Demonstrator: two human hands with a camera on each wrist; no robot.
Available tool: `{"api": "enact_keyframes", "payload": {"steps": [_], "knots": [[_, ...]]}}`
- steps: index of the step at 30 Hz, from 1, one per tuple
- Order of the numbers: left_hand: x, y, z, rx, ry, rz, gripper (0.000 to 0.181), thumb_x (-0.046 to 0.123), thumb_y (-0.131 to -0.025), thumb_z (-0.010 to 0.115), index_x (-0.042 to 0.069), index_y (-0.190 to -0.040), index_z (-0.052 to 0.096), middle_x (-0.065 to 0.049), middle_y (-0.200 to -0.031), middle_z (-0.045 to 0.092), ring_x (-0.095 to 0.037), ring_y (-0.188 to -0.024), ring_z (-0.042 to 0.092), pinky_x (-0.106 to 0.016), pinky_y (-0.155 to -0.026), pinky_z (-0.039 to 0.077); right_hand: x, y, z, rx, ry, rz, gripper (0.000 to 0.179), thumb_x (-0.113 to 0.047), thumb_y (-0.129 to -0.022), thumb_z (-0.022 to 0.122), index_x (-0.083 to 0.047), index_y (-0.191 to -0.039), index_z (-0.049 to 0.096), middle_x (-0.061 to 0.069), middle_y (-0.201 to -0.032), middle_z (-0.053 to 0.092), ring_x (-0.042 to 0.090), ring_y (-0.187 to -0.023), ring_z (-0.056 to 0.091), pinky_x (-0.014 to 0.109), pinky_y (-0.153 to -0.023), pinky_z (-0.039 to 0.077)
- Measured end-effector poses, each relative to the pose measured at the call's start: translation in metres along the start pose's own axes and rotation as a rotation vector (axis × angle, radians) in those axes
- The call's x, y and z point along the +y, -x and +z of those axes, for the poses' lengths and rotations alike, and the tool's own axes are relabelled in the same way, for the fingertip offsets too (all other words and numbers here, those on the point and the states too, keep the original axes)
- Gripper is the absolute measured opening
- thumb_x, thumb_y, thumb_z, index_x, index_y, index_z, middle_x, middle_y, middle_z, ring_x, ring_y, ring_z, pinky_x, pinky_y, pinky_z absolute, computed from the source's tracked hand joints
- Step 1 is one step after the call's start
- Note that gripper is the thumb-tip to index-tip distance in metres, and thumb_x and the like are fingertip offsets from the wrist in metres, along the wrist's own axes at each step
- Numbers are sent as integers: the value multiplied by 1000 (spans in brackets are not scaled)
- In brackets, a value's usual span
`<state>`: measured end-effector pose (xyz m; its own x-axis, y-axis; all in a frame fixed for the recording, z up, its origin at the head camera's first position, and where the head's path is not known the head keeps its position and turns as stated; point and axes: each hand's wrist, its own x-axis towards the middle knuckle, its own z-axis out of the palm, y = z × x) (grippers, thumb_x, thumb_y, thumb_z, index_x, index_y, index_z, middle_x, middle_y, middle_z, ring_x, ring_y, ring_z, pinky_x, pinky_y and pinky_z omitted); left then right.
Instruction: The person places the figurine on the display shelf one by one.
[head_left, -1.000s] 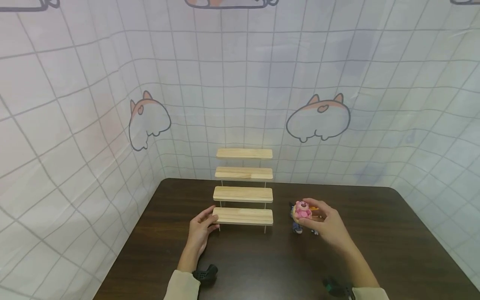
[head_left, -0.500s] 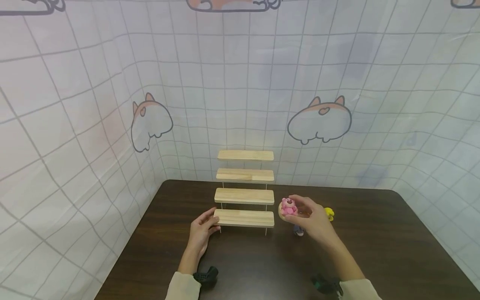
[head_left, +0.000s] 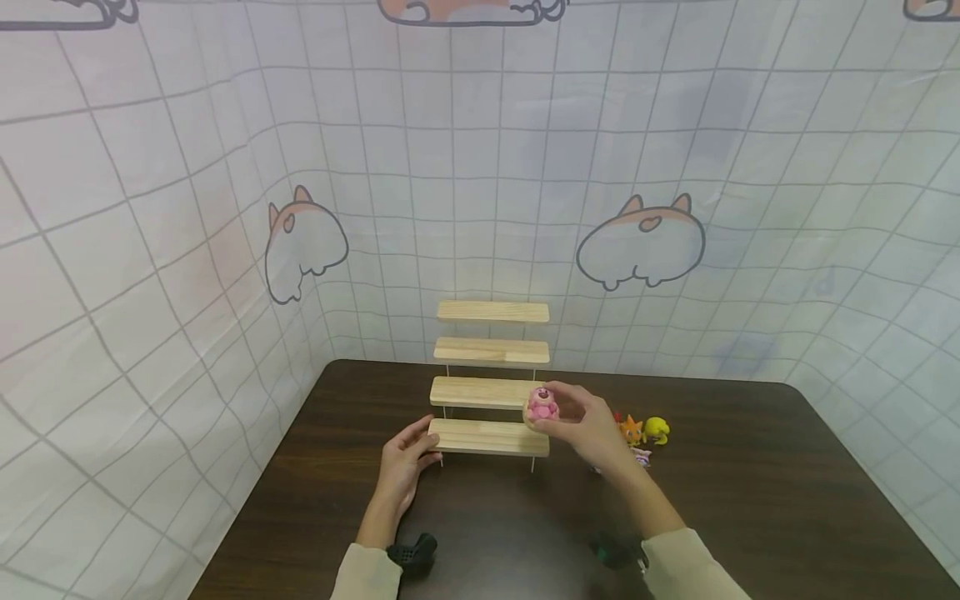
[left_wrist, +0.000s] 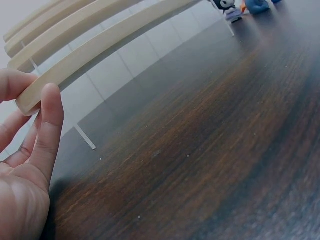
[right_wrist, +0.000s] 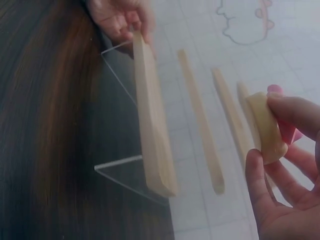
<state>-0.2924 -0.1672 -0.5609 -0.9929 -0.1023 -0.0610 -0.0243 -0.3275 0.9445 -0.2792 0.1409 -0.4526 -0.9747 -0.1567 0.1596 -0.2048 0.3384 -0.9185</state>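
Observation:
A four-tier wooden display rack (head_left: 487,437) with thin clear supports stands on the dark table (head_left: 750,492). My left hand (head_left: 401,467) pinches the left end of its lowest board, thumb and fingers on either side of the wood (left_wrist: 37,95). Between thumb and fingers, my right hand (head_left: 592,429) holds a pink bear figurine (head_left: 542,406) with a round cream-coloured back piece (right_wrist: 267,130). In the head view the bear overlaps the right end of the second-lowest board; the right wrist view shows it raised off the boards.
Right of the rack, small figurines cluster on the table, among them an orange one (head_left: 632,430) and a yellow one (head_left: 657,430); my right forearm partly covers the group. A white grid-patterned cloth (head_left: 495,208) hangs behind the table and along its sides.
My right hand has carried the bear figurine leftward from the figurine cluster to the rack's right end, uncovering the orange and yellow figurines. My left hand keeps its grip on the lowest board.

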Motion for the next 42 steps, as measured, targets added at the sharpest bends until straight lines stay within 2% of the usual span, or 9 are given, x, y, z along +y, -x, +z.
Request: {"api": "enact_keyframes", "payload": {"steps": [5, 11, 18, 32, 42], "knots": [[0, -1, 0, 2, -3, -3, 51, 3, -93, 71, -4, -142, 56, -1, -100, 70, -10, -79, 68, -22, -70, 61, -3, -9, 14, -28, -10, -28, 57, -26, -83, 87, -20, -135, 66, 10, -136, 62, 34, -115, 66, 38, -88, 61], [1, 0, 0, 2, -10, -9, 51, 4, -93, 72, -3, -142, 57, -1, -102, 70, -10, -81, 69, -22, -71, 62, -9, -22, 31, -34, 10, -16, 58, -29, -81, 88, -24, -134, 66, 5, -135, 62, 31, -112, 65, 33, -83, 59], [1, 0, 0, 4, -10, -7, 50, 3, -94, 71, -2, -142, 57, 0, -101, 70, -10, -81, 69, -22, -71, 62, -17, -34, 48, -37, 37, -15, 60, -30, -80, 89, -26, -136, 66, 2, -134, 64, 29, -112, 65, 37, -84, 58], [1, -2, 1, 10, -2, -8, 49, 3, -94, 70, -4, -141, 57, 0, -98, 70, -10, -79, 68, -23, -70, 62, -23, -56, 75, -44, 78, -38, 63, -28, -81, 87, -17, -138, 64, 4, -134, 66, 27, -109, 66, 37, -80, 59], [-1, -2, 1, 7, -4, -7, 49, 3, -95, 70, -4, -142, 57, -1, -98, 69, -9, -79, 68, -22, -71, 62, -27, -65, 92, -59, 104, -40, 60, -25, -83, 86, -15, -138, 64, 6, -130, 68, 26, -107, 67, 34, -78, 58]]}}
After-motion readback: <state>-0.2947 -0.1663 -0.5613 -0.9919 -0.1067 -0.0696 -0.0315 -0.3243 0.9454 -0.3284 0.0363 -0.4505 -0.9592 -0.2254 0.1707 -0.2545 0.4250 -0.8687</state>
